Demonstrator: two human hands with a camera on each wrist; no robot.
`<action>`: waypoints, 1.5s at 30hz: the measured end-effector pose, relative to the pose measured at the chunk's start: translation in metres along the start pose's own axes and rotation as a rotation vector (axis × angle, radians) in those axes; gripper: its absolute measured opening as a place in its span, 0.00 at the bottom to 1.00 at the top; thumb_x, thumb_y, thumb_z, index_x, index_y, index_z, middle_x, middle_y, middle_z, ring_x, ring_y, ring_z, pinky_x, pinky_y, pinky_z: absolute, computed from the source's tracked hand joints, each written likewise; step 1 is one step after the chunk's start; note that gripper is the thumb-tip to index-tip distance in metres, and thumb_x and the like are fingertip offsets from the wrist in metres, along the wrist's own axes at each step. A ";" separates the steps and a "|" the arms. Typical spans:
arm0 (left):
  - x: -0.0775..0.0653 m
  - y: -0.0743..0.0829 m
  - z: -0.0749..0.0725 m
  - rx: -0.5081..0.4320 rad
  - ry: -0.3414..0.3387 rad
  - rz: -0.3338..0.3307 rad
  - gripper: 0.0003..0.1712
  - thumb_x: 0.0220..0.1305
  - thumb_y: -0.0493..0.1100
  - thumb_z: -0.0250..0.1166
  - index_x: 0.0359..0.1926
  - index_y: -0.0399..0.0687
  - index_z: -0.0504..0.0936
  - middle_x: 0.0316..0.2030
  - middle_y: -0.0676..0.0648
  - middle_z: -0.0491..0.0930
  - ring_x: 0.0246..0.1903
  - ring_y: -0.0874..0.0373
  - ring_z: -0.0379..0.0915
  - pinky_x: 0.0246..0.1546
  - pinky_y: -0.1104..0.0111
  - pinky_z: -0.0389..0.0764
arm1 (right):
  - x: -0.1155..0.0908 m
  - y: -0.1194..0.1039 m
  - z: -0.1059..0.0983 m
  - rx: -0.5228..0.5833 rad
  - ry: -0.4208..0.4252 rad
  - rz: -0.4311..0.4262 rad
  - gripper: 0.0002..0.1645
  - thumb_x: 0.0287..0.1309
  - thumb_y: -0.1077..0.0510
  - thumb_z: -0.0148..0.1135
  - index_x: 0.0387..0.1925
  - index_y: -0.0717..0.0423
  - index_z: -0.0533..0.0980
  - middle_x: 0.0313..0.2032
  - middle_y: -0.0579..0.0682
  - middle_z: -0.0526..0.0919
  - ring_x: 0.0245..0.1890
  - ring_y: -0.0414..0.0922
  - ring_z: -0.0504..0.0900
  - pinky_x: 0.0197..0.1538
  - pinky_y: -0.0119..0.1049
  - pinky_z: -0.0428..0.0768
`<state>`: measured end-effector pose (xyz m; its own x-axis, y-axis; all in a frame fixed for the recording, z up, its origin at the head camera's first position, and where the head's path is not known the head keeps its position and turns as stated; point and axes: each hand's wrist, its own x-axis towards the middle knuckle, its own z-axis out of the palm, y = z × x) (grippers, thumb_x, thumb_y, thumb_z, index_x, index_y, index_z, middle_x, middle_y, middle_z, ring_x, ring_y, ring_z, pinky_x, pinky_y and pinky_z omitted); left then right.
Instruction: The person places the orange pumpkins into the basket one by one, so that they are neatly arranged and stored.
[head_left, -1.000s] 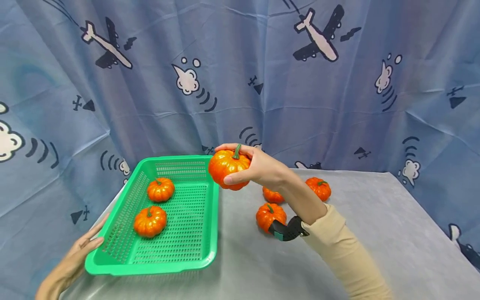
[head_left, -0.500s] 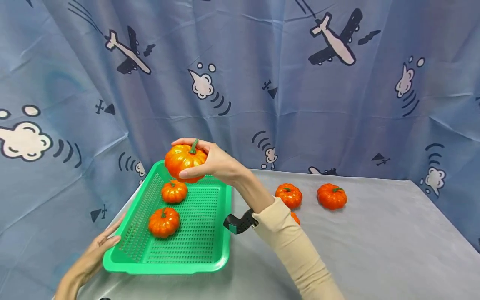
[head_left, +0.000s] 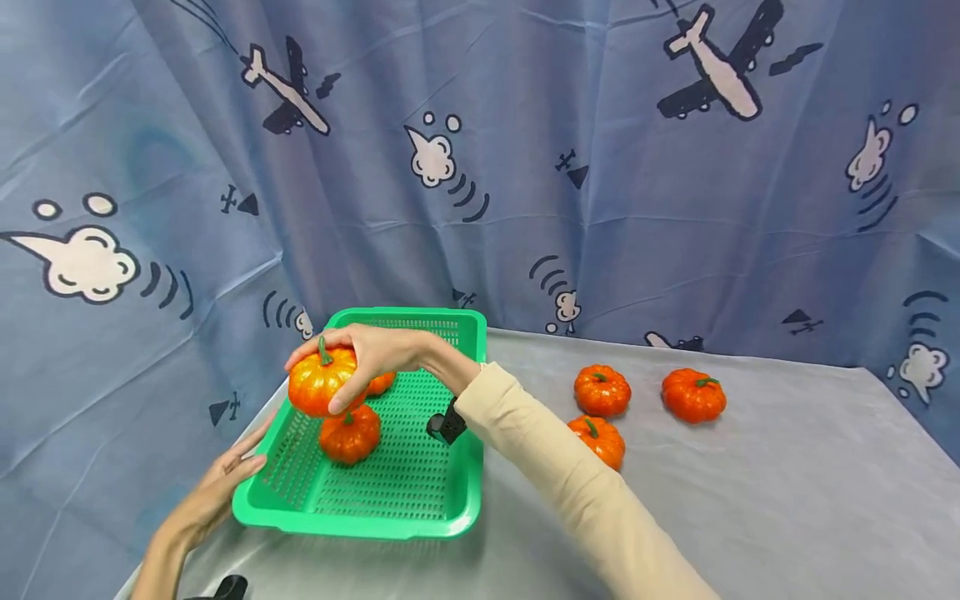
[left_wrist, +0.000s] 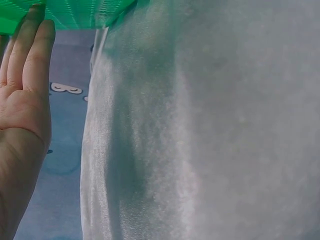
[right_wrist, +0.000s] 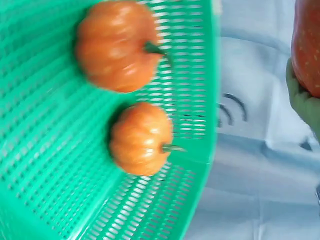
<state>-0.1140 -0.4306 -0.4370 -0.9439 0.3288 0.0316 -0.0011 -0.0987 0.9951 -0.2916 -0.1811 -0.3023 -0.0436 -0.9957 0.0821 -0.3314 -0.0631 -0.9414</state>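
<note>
My right hand (head_left: 378, 350) grips a small orange pumpkin (head_left: 318, 385) from above, thumb on its near side and green stem upward. It hovers over the left side of a green plastic basket (head_left: 360, 523). Inside the basket sit two pumpkins: a nearer one (head_left: 350, 437) and another (head_left: 383, 383) partly covered by the right hand. Both show in the right wrist view, one larger pumpkin (right_wrist: 117, 47) above the other (right_wrist: 142, 140). With fingers straight, my left hand (head_left: 213, 496) touches the basket's left side; its palm (left_wrist: 22, 107) faces the left wrist camera.
On the grey cloth-covered table (head_left: 757, 483), right of the basket, lie three more pumpkins: a back one (head_left: 602, 390), a far right one (head_left: 693, 396) and a front one (head_left: 600, 442) partly behind the sleeve. A blue patterned curtain (head_left: 510, 167) hangs behind.
My right hand has carried the pumpkin left and lowered it over the basket's left side. The view has turned, shifting everything rightward. The left hand stays at the basket.
</note>
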 end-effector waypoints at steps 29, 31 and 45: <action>0.002 -0.001 -0.001 -0.034 -0.027 0.030 0.33 0.76 0.36 0.38 0.70 0.79 0.56 0.58 0.63 0.72 0.52 0.55 0.77 0.50 0.60 0.80 | 0.029 0.049 0.048 -0.239 -0.362 0.176 0.43 0.34 0.69 0.80 0.58 0.60 0.74 0.54 0.46 0.78 0.49 0.32 0.74 0.54 0.24 0.75; 0.001 -0.002 -0.001 -0.028 -0.020 0.028 0.33 0.76 0.36 0.38 0.71 0.79 0.55 0.58 0.65 0.72 0.52 0.56 0.76 0.50 0.60 0.80 | 0.029 0.052 0.053 -0.255 -0.364 0.199 0.43 0.33 0.68 0.81 0.57 0.59 0.75 0.54 0.45 0.79 0.47 0.31 0.74 0.53 0.23 0.75; 0.004 -0.004 -0.003 -0.031 -0.032 0.032 0.33 0.76 0.37 0.37 0.70 0.80 0.56 0.58 0.66 0.71 0.52 0.57 0.76 0.49 0.59 0.80 | 0.030 0.059 0.061 -0.414 -0.360 0.212 0.48 0.33 0.63 0.82 0.61 0.56 0.73 0.53 0.43 0.78 0.46 0.29 0.72 0.51 0.17 0.72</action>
<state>-0.1183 -0.4316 -0.4410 -0.9325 0.3549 0.0673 0.0187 -0.1387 0.9902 -0.2547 -0.2191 -0.3755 0.1494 -0.9488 -0.2784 -0.6942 0.0998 -0.7128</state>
